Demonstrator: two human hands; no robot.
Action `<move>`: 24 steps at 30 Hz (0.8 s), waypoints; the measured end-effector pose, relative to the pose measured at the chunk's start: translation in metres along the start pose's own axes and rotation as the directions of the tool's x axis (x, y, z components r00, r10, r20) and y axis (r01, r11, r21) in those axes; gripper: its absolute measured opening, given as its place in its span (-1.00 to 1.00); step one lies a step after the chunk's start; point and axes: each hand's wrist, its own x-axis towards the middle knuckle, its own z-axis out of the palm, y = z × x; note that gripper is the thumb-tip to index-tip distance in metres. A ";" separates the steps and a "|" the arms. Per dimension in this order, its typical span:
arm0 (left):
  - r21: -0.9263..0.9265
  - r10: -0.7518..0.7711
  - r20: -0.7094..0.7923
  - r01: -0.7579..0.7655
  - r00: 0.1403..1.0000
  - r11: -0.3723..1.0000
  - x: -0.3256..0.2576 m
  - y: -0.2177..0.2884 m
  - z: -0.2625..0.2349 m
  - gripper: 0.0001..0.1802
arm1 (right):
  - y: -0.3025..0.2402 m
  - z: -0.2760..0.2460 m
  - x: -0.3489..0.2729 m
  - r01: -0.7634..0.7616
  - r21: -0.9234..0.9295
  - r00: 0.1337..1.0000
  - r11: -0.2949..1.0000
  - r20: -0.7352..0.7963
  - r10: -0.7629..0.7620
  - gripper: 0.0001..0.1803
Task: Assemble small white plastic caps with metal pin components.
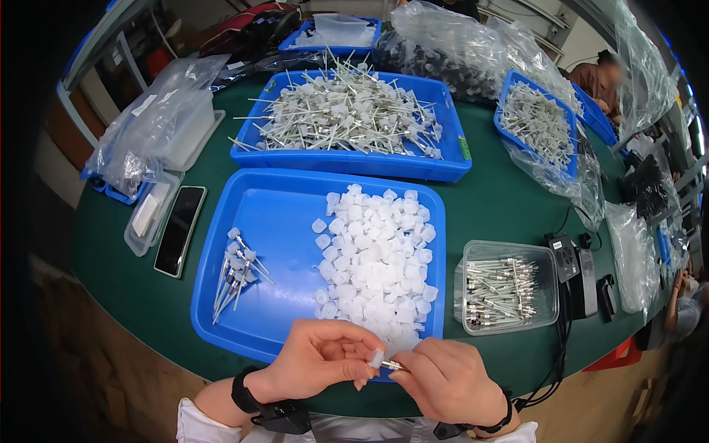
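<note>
My left hand (314, 358) pinches a small translucent white plastic cap (377, 359) between thumb and fingers, over the near edge of a shallow blue tray (281, 199). Close against it, my right hand (452, 380) grips a thin piece with a silver metal end (393, 365); that end meets the cap, and the rest is hidden in my fingers. Loose white caps (377, 258) heap up in the tray's right half. At its left lie several thin rods with metal ends and caps on them (238, 273).
Right of the tray, a clear plastic container (550, 277) holds metal-ended rods (498, 292) beside a black device (580, 269) with cables. A phone (180, 230) lies left. Behind stands a blue bin (347, 162) heaped with capped rods. Another person (597, 81) sits far right.
</note>
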 end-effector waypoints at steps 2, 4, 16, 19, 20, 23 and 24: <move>0.006 -0.027 -0.016 0.027 1.000 1.000 -0.002 0.001 0.001 -0.76 | -0.002 -0.002 0.001 -0.035 0.052 0.999 0.998 0.020 0.034 -0.82; 0.114 0.124 0.003 -0.124 0.992 0.986 -0.002 -0.001 0.002 -0.78 | -0.002 -0.005 0.001 -0.029 0.125 0.999 0.992 0.028 0.026 -0.83; -0.195 0.116 0.100 -0.095 0.988 0.976 0.001 -0.021 0.002 -0.77 | -0.002 -0.003 -0.002 -0.014 0.328 0.999 0.945 0.039 0.002 -0.85; 0.093 0.290 0.088 -0.298 0.953 0.950 0.000 -0.019 0.005 -0.77 | -0.007 -0.004 -0.004 -0.055 0.357 0.998 0.932 0.022 0.051 -0.87; 0.093 0.289 0.085 -0.297 0.953 0.950 0.000 -0.019 0.005 -0.77 | -0.008 -0.006 -0.004 -0.056 0.359 0.998 0.932 0.025 0.050 -0.87; 0.071 0.246 0.061 -0.250 0.967 0.966 0.000 -0.019 0.005 -0.78 | -0.010 -0.010 -0.005 -0.111 0.283 0.980 0.953 0.188 0.058 -0.66; 0.059 0.236 0.083 -0.242 0.968 0.969 -0.001 -0.020 0.004 -0.77 | -0.008 -0.003 -0.004 -0.069 0.339 0.996 0.938 0.084 0.042 -0.78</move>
